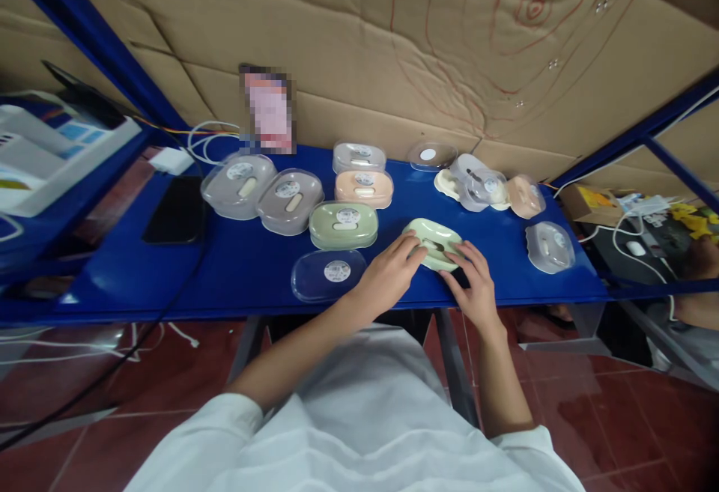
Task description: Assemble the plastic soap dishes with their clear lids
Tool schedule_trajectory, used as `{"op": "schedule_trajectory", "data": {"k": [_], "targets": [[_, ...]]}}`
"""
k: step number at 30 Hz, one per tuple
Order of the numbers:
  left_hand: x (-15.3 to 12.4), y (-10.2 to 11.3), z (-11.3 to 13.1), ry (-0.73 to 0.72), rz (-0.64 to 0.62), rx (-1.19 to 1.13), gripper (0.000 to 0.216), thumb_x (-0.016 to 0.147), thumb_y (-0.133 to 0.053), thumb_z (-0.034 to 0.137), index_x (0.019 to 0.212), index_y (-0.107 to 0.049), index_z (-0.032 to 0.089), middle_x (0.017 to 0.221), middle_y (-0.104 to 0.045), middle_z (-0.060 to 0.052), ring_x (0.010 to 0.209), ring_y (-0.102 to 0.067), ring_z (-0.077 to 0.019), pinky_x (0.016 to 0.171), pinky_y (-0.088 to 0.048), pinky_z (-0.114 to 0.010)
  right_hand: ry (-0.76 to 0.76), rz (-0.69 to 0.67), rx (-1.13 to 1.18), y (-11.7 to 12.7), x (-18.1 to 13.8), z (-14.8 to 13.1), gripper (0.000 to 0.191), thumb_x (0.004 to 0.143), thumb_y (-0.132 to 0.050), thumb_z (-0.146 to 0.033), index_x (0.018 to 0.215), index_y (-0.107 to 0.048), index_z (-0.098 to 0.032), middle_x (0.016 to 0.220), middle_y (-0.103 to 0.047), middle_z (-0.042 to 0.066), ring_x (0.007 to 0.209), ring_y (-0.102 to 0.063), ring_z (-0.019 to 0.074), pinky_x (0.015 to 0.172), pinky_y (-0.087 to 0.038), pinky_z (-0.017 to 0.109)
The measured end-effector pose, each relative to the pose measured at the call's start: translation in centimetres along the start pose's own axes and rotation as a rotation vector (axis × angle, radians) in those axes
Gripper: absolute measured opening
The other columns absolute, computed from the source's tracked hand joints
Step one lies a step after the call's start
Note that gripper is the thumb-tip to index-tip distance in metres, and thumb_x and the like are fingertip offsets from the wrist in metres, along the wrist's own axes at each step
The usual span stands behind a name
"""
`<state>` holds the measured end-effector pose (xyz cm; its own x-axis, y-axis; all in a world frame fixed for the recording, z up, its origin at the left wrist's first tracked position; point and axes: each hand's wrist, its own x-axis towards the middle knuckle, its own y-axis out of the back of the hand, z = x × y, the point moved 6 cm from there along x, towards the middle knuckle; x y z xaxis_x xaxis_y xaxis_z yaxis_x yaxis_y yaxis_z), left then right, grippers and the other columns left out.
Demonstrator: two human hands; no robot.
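Observation:
A light green soap dish (431,231) without its lid lies tilted at the blue table's front, a dark slot in its middle. My left hand (393,273) grips its left end, fingertips bent over the rim. At the right end, my right hand (472,282) holds it with the thumb at the near edge and fingers on top. Left of the hands lies a clear lid (323,276) with a round label. Just behind that stands a lidded green soap box (344,226). The undersides of my fingers are partly hidden.
Grey soap boxes (289,204) and a peach soap box (365,189) stand behind to the left. At the right are stacked dishes and lids (477,183) and a clear-lidded box (550,247). A black phone (175,210) lies left; cardboard (348,50) walls the back.

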<state>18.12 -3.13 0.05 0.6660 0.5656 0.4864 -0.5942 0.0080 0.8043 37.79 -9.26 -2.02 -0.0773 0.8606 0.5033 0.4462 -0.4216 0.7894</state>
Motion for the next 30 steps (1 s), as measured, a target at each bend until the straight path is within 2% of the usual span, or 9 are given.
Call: {"op": "schedule_trajectory", "data": {"k": [5, 9, 12, 16, 19, 21, 25, 28, 30], "targets": [[0.6, -1.4, -0.6, -0.02, -0.078, 0.117, 0.041, 0.1, -0.046, -0.003, 0.136, -0.062, 0.006, 0.144, -0.067, -0.02, 0.148, -0.058, -0.0307, 0.127, -0.048, -0.046, 0.031, 0.046, -0.092, -0.8, 0.8, -0.1, 0.033, 0.107, -0.064, -0.038, 0.137, -0.069, -0.028, 0.137, -0.072, 0.011, 0.147, -0.057, 0.0345, 0.122, -0.046, 0.061], [-1.4, 0.1, 0.3, -0.094, -0.055, 0.192, 0.047, 0.103, -0.052, 0.004, 0.148, -0.059, 0.01, 0.162, -0.057, -0.018, 0.154, -0.052, -0.0318, 0.133, -0.039, -0.05, 0.081, -0.008, -0.11, -1.2, 0.4, -0.1, 0.043, 0.106, -0.066, -0.042, 0.147, -0.065, -0.029, 0.135, -0.069, 0.012, 0.143, -0.058, 0.0337, 0.124, -0.045, 0.06], [-5.0, 3.4, -0.1, -0.048, 0.013, 0.246, 0.04, 0.106, -0.058, 0.016, 0.146, -0.063, 0.016, 0.159, -0.061, -0.016, 0.147, -0.059, -0.0314, 0.13, -0.042, -0.053, 0.1, -0.044, -0.121, -1.2, 0.1, -0.3, 0.038, 0.108, -0.062, -0.035, 0.145, -0.067, -0.031, 0.14, -0.068, 0.011, 0.144, -0.059, 0.0326, 0.125, -0.044, 0.06], [-11.6, 7.8, -3.0, 0.132, 0.097, 0.308, 0.042, 0.104, -0.068, 0.025, 0.145, -0.063, 0.021, 0.151, -0.066, -0.016, 0.14, -0.064, -0.0341, 0.124, -0.047, -0.057, 0.128, -0.129, -0.102, -1.3, 0.1, -1.2, 0.036, 0.109, -0.059, -0.029, 0.144, -0.066, -0.029, 0.147, -0.067, 0.009, 0.148, -0.055, 0.0324, 0.125, -0.045, 0.059], [-15.5, 8.7, -5.2, 0.205, 0.031, 0.325, 0.051, 0.104, -0.069, 0.035, 0.152, -0.058, 0.022, 0.159, -0.059, -0.019, 0.145, -0.059, -0.0416, 0.117, -0.052, -0.064, 0.154, -0.184, -0.04, -1.7, 0.6, -2.6, 0.035, 0.108, -0.059, -0.029, 0.142, -0.066, -0.028, 0.148, -0.067, 0.01, 0.147, -0.056, 0.0315, 0.124, -0.046, 0.058], [-17.0, 8.6, -5.8, 0.199, 0.019, 0.27, 0.051, 0.104, -0.069, 0.03, 0.154, -0.057, 0.023, 0.16, -0.058, -0.018, 0.147, -0.057, -0.0409, 0.113, -0.056, -0.06, 0.173, -0.212, 0.007, -2.2, 0.9, -3.6, 0.034, 0.108, -0.059, -0.029, 0.141, -0.067, -0.027, 0.152, -0.064, 0.011, 0.148, -0.056, 0.0311, 0.125, -0.046, 0.057], [-17.1, 8.1, -4.7, 0.191, 0.195, 0.101, 0.049, 0.101, -0.073, 0.022, 0.148, -0.06, 0.025, 0.149, -0.066, -0.014, 0.141, -0.063, -0.0327, 0.115, -0.059, -0.052, 0.17, -0.228, 0.097, -3.4, 1.4, -4.9, 0.035, 0.109, -0.059, -0.033, 0.143, -0.066, -0.027, 0.159, -0.057, 0.012, 0.153, -0.051, 0.0318, 0.127, -0.045, 0.058], [-15.2, 7.4, -3.4, 0.216, 0.348, -0.015, 0.047, 0.1, -0.075, 0.023, 0.145, -0.062, 0.027, 0.145, -0.068, -0.012, 0.137, -0.067, -0.0284, 0.114, -0.061, -0.049, 0.095, -0.163, 0.187, -3.5, 1.4, -4.4, 0.045, 0.109, -0.06, -0.037, 0.153, -0.058, -0.029, 0.167, -0.048, 0.013, 0.158, -0.045, 0.0327, 0.128, -0.044, 0.058], [-12.9, 6.4, -2.5, 0.188, 0.369, -0.04, 0.045, 0.102, -0.073, 0.023, 0.145, -0.062, 0.027, 0.144, -0.068, -0.012, 0.137, -0.066, -0.0275, 0.115, -0.06, -0.048, 0.006, -0.069, 0.238, -3.0, 1.2, -3.5, 0.052, 0.111, -0.054, -0.039, 0.162, -0.047, -0.031, 0.174, -0.04, 0.013, 0.162, -0.039, 0.0325, 0.129, -0.043, 0.059]]}}
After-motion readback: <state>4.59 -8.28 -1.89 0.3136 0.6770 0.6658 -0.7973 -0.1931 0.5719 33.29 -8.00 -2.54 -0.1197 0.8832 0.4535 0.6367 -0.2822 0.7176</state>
